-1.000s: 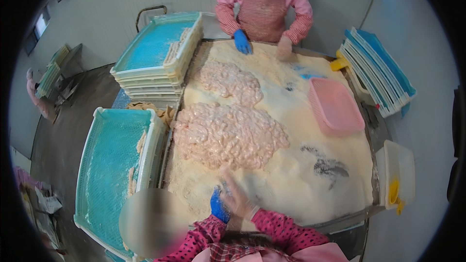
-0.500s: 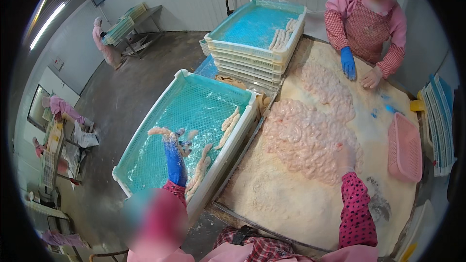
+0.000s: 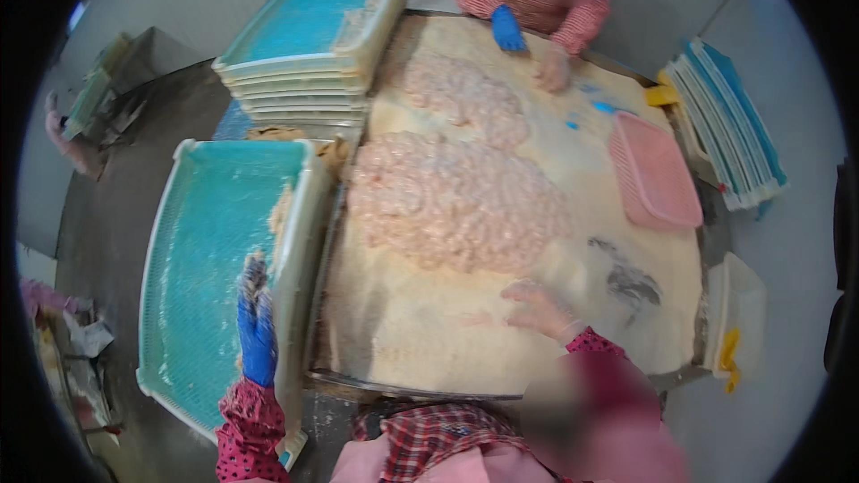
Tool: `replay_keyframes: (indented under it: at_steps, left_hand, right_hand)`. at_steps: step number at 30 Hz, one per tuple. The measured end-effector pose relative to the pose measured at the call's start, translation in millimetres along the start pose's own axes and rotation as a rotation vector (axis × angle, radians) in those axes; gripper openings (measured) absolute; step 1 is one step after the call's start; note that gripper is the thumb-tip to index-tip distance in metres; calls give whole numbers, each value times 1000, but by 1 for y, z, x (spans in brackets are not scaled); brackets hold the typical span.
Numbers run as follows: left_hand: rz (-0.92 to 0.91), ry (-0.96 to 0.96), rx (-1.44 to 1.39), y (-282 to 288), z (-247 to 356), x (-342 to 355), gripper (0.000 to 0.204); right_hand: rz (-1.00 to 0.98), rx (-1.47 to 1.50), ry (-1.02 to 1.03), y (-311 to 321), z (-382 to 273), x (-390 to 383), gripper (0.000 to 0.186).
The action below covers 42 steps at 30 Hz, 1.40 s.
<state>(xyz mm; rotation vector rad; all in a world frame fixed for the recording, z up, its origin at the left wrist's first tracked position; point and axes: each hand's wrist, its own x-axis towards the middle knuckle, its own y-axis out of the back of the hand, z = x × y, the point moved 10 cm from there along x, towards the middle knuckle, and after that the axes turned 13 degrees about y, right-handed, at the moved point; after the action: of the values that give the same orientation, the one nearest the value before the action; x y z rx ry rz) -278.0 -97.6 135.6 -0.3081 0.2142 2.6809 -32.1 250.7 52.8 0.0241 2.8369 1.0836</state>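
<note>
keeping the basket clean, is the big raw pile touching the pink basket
Apart: the head view shows a strip of pale powder between the big raw pile and the pink basket.

Two pale heaps (image 3: 456, 206) (image 3: 465, 98), one pink basket (image 3: 658, 174)

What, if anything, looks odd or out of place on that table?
Two things: a dark patch below the pink basket and small blue spots near its upper-left corner, both interrupting the otherwise pale powder.
</note>
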Motion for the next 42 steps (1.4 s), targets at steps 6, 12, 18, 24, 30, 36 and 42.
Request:
replay_keyframes:
  at_steps: [6,12,18,24,30,36,42]
  left_hand:
    - [-547,-354,852,-222,-59,-52,88]
    - [-439,-503,560,-310,-119,-62,38]
    - [-438,-457,688,-318,-100,-64,32]
    - [-288,-103,241,-239,-84,-18,28]
    - [-415,-564,994,-233,-68,-41,61]
    - [-724,-611,924,-323,-106,-79,67]
    - [-616,-585,868,-306,-89,-64,50]
  right_hand:
    - [310,-426,18,-34,-34,-46,38]
    - [635,-506,-276,41,29,-57,25]
    - [534,-730,-305,41,42,14,22]
    - [797,56,-152,67,47,-21,17]
    - [238,-264,-83,8,-6,-75,52]
    - [271,-442,-23,-31,-5,-74,59]
    - [522,-268,-195,16,19,-125,42]
